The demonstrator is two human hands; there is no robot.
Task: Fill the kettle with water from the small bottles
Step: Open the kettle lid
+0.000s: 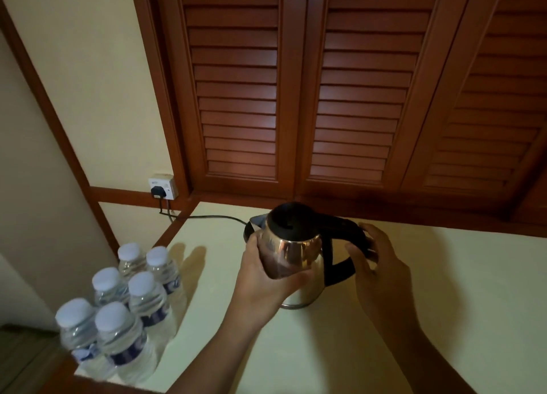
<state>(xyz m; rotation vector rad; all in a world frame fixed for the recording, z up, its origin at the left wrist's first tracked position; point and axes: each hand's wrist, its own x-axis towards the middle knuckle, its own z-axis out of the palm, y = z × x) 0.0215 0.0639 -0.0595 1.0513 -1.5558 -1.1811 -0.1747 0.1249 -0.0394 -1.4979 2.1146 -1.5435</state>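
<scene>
A steel kettle [299, 254] with a black lid and black handle stands on the cream counter [444, 290], lid closed. My left hand [266, 278] wraps around the left side of its shiny body. My right hand [376, 263] curls around the black handle on the right. Several small capped water bottles [124, 313] with dark labels stand in a tight group at the counter's left front corner, apart from both hands.
A black cord [207, 217] runs from the kettle's back to a plug in the wall socket [162, 188] at the far left. Brown louvred wooden doors [296, 97] rise behind the counter. A wooden edge borders the counter at left.
</scene>
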